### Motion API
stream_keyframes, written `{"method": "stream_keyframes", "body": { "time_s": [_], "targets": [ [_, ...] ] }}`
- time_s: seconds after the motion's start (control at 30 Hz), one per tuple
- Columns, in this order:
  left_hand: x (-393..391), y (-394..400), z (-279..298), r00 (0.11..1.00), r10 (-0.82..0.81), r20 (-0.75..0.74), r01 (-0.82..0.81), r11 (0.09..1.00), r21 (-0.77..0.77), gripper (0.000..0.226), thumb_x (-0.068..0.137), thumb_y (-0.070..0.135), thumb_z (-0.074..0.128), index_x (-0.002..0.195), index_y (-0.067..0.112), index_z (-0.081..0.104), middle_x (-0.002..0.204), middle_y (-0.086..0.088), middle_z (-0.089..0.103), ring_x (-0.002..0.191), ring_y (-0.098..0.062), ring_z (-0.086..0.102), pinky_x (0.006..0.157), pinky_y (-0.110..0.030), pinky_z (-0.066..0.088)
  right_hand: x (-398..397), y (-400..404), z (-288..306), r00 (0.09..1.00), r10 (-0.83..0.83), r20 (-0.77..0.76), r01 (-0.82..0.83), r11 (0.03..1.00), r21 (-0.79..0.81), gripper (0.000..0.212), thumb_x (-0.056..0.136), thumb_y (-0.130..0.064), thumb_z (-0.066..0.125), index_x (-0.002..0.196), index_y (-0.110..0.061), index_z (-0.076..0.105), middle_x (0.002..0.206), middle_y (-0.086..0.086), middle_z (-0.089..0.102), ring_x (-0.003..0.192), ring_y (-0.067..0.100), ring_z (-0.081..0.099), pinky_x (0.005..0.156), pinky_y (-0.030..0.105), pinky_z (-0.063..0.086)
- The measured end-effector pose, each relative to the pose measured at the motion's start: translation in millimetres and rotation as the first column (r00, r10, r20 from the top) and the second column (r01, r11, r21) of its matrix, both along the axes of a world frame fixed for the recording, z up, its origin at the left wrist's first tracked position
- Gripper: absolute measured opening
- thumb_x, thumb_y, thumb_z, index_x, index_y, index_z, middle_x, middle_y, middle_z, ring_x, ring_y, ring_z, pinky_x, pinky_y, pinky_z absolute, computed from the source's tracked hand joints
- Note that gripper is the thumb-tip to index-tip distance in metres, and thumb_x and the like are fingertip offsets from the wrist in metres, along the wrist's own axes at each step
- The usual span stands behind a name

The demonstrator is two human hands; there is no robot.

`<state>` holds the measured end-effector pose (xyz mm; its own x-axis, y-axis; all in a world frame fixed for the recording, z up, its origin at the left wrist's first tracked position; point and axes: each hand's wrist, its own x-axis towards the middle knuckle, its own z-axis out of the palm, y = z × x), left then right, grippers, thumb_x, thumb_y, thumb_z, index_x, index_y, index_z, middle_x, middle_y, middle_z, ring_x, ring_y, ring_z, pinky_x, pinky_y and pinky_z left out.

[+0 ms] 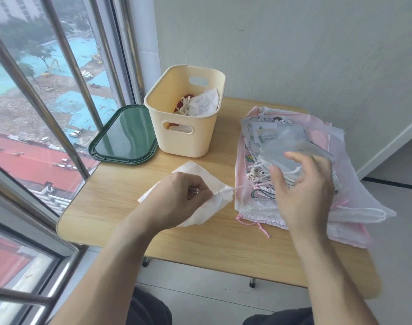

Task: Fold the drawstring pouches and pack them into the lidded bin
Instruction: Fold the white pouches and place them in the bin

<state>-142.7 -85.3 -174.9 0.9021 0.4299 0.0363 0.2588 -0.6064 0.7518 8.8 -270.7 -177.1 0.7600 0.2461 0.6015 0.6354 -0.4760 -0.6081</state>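
Observation:
A white drawstring pouch (201, 175) lies on the wooden table (120, 195) in front of the cream bin (188, 141). My left hand (183, 198) pinches the pouch's gathered mouth, and its white cord stretches taut to the right. My right hand (303, 191) hovers with spread fingers over a stack of pouches (317, 141), touching the top translucent grey one. The bin stands without its lid and holds a red pouch and a white one.
The dark green lid (125, 141) lies flat to the left of the bin, overhanging the table edge by the window rails. A wall stands close behind the table. The pouch stack overhangs the table's right edge.

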Motion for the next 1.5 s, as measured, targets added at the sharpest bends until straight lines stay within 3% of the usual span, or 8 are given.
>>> {"method": "stream_keyframes", "body": {
  "time_s": [0.1, 0.23, 0.47, 0.93, 1.17, 1.3, 1.4, 1.5],
  "targets": [
    [-1, -2, -1, 0.999, -0.035, -0.011, 0.035, 0.999, 0.012, 0.02, 0.092, 0.027, 0.064, 0.075, 0.021, 0.072, 0.048, 0.015, 0.046, 0.05, -0.006, 0.041, 0.051, -0.018, 0.033, -19, 17, 0, 0.938, 0.322, 0.125, -0.32, 0.947, -0.042, 0.019, 0.09, -0.012, 0.07, 0.108, -0.009, 0.072, 0.114, 0.004, 0.055, 0.091, 0.016, 0.058, 0.087, 0.016, 0.046],
    [1, -2, -1, 1.0, 0.006, -0.011, -0.006, 1.0, 0.011, 0.022, 0.093, 0.03, 0.063, 0.074, 0.02, 0.069, 0.049, 0.014, 0.05, 0.05, -0.004, 0.045, 0.05, -0.016, 0.032, -25, 24, -17, 0.759, 0.621, -0.195, -0.651, 0.727, -0.22, 0.013, 0.092, -0.026, 0.071, 0.098, -0.017, 0.078, 0.094, -0.007, 0.07, 0.097, 0.011, 0.06, 0.092, 0.03, 0.046],
    [2, 5, -1, 0.995, 0.061, -0.083, -0.056, 0.997, 0.054, 0.027, 0.095, 0.029, 0.057, 0.07, 0.023, 0.064, 0.055, 0.008, 0.053, 0.052, -0.005, 0.046, 0.048, -0.018, 0.031, -19, 23, -12, 0.765, 0.566, -0.308, -0.635, 0.743, -0.211, 0.007, 0.092, -0.022, 0.073, 0.087, -0.019, 0.076, 0.077, -0.026, 0.061, 0.078, 0.008, 0.063, 0.067, 0.032, 0.056],
    [4, 3, -1, 0.979, 0.081, -0.188, -0.07, 0.995, 0.065, 0.03, 0.097, 0.029, 0.05, 0.071, 0.02, 0.063, 0.067, 0.006, 0.06, 0.062, -0.015, 0.054, 0.056, -0.028, 0.043, -20, 17, -6, 0.787, 0.455, -0.417, -0.599, 0.723, -0.343, 0.013, 0.092, -0.023, 0.065, 0.08, -0.019, 0.065, 0.08, -0.013, 0.065, 0.079, 0.0, 0.059, 0.07, 0.013, 0.043],
    [16, -12, 5, 0.997, 0.027, -0.068, -0.057, 0.868, -0.493, 0.036, 0.102, 0.03, 0.048, 0.079, 0.009, 0.065, 0.063, 0.001, 0.054, 0.059, -0.015, 0.043, 0.058, -0.027, 0.035, -29, 21, -9, 0.805, 0.459, -0.377, -0.591, 0.681, -0.432, 0.011, 0.087, -0.021, 0.069, 0.079, -0.014, 0.068, 0.081, -0.009, 0.06, 0.075, 0.006, 0.056, 0.066, 0.013, 0.041],
    [23, -22, 11, 0.999, -0.034, 0.03, 0.045, 0.805, -0.591, 0.038, 0.106, 0.017, 0.039, 0.092, -0.011, 0.061, 0.058, 0.004, 0.062, 0.047, -0.012, 0.04, 0.049, -0.02, 0.032, -33, 23, -11, 0.808, 0.461, -0.367, -0.589, 0.663, -0.462, 0.016, 0.092, -0.023, 0.062, 0.078, -0.017, 0.057, 0.079, -0.011, 0.05, 0.073, 0.01, 0.05, 0.062, 0.02, 0.036],
    [26, -23, 9, 0.997, -0.016, 0.074, 0.059, 0.78, -0.623, 0.034, 0.107, 0.018, 0.04, 0.079, 0.004, 0.054, 0.066, -0.013, 0.05, 0.046, -0.011, 0.04, 0.048, -0.019, 0.031, -35, 24, -14, 0.788, 0.477, -0.389, -0.613, 0.668, -0.422, 0.021, 0.1, -0.026, 0.054, 0.08, -0.024, 0.049, 0.081, -0.012, 0.048, 0.074, 0.006, 0.047, 0.065, 0.016, 0.035],
    [27, -23, 2, 0.999, -0.047, 0.028, 0.054, 0.817, -0.575, 0.034, 0.107, 0.019, 0.039, 0.077, 0.011, 0.051, 0.059, 0.004, 0.044, 0.047, -0.006, 0.036, 0.047, -0.014, 0.031, -25, 17, -8, 0.731, 0.471, -0.493, -0.648, 0.705, -0.287, 0.019, 0.101, -0.025, 0.057, 0.083, -0.027, 0.055, 0.085, -0.014, 0.054, 0.08, 0.0, 0.053, 0.069, 0.012, 0.04]
  ]
}}
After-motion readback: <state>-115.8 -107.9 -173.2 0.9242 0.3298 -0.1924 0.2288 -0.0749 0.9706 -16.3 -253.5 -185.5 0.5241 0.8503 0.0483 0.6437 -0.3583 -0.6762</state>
